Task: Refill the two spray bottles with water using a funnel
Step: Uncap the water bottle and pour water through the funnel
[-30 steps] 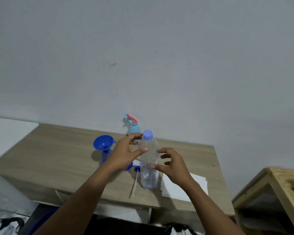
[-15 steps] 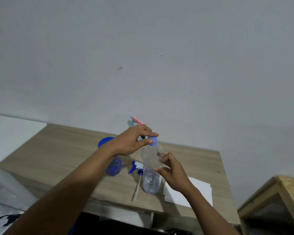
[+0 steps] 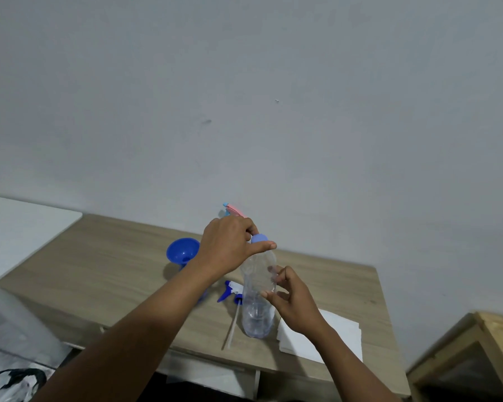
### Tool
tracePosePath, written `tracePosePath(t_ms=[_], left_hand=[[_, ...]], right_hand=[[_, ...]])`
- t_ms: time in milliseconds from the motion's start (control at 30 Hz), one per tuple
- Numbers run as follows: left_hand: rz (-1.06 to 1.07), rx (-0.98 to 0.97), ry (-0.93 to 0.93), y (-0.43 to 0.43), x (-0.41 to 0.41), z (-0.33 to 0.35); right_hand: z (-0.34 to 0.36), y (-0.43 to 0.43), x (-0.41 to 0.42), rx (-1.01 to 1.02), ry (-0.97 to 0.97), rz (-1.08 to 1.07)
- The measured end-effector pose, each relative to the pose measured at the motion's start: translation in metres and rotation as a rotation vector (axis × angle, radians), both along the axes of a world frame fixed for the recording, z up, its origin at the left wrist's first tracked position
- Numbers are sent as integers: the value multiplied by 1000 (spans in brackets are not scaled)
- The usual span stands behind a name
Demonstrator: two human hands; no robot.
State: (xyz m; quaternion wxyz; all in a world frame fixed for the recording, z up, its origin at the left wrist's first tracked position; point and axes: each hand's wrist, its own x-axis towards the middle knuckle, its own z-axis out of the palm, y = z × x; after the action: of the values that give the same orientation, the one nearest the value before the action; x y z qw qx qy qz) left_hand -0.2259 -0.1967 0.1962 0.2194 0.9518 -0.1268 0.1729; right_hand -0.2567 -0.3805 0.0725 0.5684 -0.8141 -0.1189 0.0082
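Two bare hands meet our clear, ribbed plastic water bottle (image 3: pixel 257 297), upright on the wood-grain table (image 3: pixel 105 274). Our left hand (image 3: pixel 230 248) pinches its smooth blue cap (image 3: pixel 259 238); our right hand (image 3: pixel 291 297) grips its side. Left of that hand sits a glossy blue funnel (image 3: pixel 183 252).

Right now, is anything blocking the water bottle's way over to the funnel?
Only the left hand and forearm, which cross between the water bottle and the funnel. The bottle's cap is on.
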Motion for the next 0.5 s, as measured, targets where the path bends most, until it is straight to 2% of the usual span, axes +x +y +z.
tracePosePath(t_ms=[67, 167, 267, 500], left_hand=[[-73, -66, 30, 2, 0, 0], [-236, -205, 219, 15, 3, 1], [-345, -249, 382, 27, 9, 1], [-247, -349, 275, 18, 2, 2]], right_hand=[[0, 0, 1, 2, 2, 8], [-1, 1, 0, 6, 5, 13], [-2, 0, 1, 17, 9, 26], [-2, 0, 1, 21, 32, 22]])
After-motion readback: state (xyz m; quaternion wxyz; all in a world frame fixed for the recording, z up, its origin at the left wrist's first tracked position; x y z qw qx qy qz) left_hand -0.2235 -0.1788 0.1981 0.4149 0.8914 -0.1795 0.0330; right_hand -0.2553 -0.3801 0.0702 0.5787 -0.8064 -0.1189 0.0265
